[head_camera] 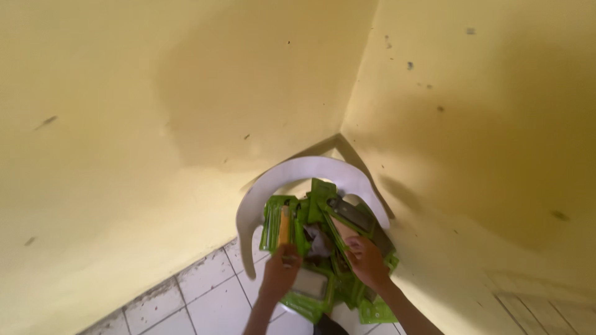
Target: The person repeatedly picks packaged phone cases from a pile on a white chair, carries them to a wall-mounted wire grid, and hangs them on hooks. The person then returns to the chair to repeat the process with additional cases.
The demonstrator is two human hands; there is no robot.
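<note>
Down in the corner of the yellow walls (186, 93), my left hand (280, 268) is curled around the lower end of a yellow-handled tool (284, 226) lying among the green packages (310, 304). These are heaped on the white plastic chair (292, 174). My right hand (367, 260) rests fingers-down on a flat dark-and-brown package (351, 217) just beside, though whether it pinches it I cannot tell.

One white plastic chair (261, 205) is standing at the six o'clock edge. Two hands are reaching in: left hand (280, 268), right hand (367, 260). Green packages (310, 248) are piling up, too overlapped to count.
</note>
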